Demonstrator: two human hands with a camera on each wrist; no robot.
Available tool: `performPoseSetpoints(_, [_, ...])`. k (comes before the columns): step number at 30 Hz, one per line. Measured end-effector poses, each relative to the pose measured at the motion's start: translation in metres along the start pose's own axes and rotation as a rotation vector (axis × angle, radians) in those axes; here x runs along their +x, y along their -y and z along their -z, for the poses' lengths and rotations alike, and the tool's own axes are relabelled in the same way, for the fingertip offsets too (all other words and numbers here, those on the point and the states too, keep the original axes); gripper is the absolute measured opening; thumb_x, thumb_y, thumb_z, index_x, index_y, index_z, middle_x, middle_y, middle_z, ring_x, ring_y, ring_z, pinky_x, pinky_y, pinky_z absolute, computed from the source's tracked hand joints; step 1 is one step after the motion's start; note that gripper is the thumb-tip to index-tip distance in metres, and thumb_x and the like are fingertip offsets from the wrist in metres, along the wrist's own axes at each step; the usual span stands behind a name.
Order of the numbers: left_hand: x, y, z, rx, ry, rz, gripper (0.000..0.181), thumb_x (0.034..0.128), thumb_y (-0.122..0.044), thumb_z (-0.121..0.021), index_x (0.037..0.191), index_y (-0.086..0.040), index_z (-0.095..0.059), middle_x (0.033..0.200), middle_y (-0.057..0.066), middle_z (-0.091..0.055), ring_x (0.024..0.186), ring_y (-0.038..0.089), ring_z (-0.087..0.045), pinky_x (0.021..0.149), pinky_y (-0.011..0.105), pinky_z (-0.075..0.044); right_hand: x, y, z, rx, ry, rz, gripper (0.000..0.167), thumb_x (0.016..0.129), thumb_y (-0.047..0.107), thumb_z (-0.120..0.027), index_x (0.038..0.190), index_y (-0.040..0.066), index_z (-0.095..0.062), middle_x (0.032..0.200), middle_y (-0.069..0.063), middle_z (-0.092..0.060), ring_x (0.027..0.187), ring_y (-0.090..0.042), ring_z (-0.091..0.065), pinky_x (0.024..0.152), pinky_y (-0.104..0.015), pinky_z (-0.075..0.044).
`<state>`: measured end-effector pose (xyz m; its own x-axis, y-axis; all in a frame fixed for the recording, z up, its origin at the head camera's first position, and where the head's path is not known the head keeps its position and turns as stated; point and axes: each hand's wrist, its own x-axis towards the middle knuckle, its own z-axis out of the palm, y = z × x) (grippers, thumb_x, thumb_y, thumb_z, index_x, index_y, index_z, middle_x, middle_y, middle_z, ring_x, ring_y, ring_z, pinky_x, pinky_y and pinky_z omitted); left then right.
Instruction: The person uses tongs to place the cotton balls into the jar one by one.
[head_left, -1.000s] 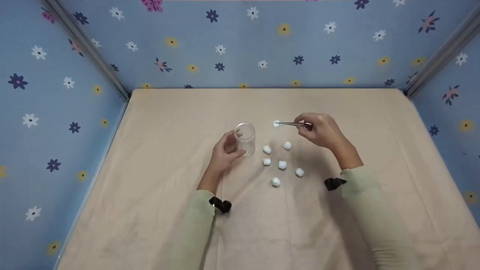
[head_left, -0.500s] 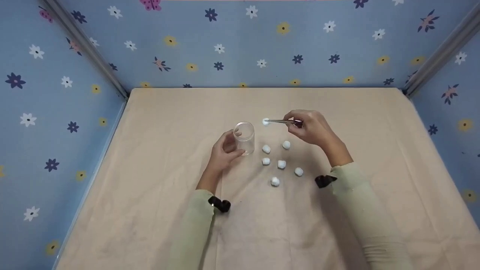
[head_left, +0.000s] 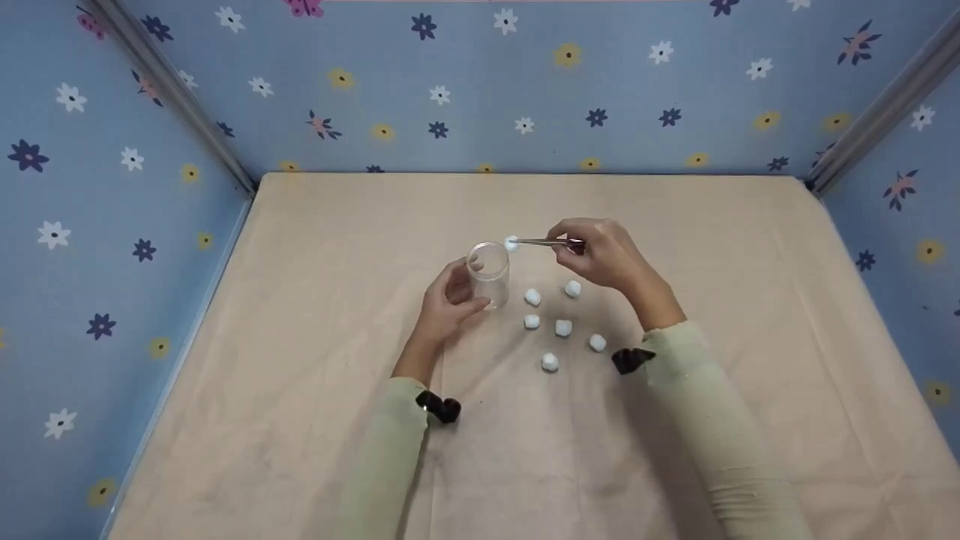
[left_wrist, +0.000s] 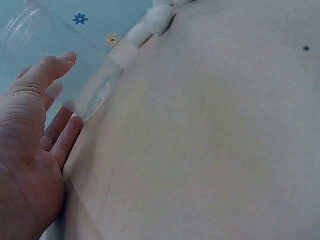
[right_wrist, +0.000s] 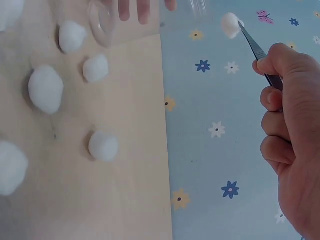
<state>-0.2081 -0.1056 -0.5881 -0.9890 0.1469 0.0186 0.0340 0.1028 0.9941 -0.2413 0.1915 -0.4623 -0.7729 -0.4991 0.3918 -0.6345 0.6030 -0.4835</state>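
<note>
My left hand (head_left: 448,304) holds a clear, open-topped jar (head_left: 491,289) upright on the cloth, thumb in front and fingers behind it. In the left wrist view the jar (left_wrist: 75,50) looks see-through, with ridges near its rim. My right hand (head_left: 600,251) grips metal tweezers (head_left: 540,241), whose tips pinch a white cotton ball (head_left: 511,244). This cotton ball is in the air, just right of the jar's rim. In the right wrist view the fingers curl round the tweezers (right_wrist: 257,50), and the pinched cotton ball (right_wrist: 231,26) shows at their tips.
Several loose cotton balls (head_left: 563,328) lie on the beige cloth (head_left: 300,337) right of the jar and in front of the right hand. Blue flowered panels (head_left: 480,90) stand behind and at both sides. A black wrist camera (head_left: 632,361) sits on the right sleeve.
My right hand has moved left with the tweezers and the pinched cotton ball, bringing it close to the jar's rim. The left hand and jar have stayed in place.
</note>
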Motion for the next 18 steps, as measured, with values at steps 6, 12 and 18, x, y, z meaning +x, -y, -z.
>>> performPoseSetpoints(6, [0.000,0.000,0.000,0.002,-0.003,0.003,0.074,0.0962,-0.003,-0.087,0.163,-0.009,-0.055,0.158,0.020,-0.064,0.152,0.040,-0.063,0.132,0.052,-0.054,0.006,0.007,-0.007,0.018,0.011,-0.009,0.018,0.098,0.006,-0.071,0.112,0.004,-0.082,0.097,-0.015,-0.083,0.073,-0.022,-0.064,0.068,-0.031,-0.049])
performPoseSetpoints(12, [0.001,-0.001,0.000,0.001,-0.012,0.009,0.073,0.0959,-0.002,-0.087,0.162,-0.009,-0.056,0.156,0.021,-0.065,0.150,0.041,-0.065,0.131,0.052,-0.055,0.011,0.014,-0.012,0.030,0.026,-0.020,0.017,0.100,0.008,-0.071,0.113,0.004,-0.082,0.097,-0.015,-0.083,0.071,-0.020,-0.061,0.067,-0.030,-0.047])
performPoseSetpoints(18, [0.001,-0.001,-0.001,0.029,-0.018,0.020,0.076,0.0957,-0.004,-0.088,0.164,-0.010,-0.054,0.157,0.020,-0.064,0.152,0.040,-0.063,0.131,0.050,-0.055,0.012,0.018,-0.015,0.040,0.032,-0.020,0.018,0.100,0.009,-0.070,0.113,0.005,-0.082,0.093,-0.015,-0.081,0.070,-0.019,-0.058,0.067,-0.030,-0.046])
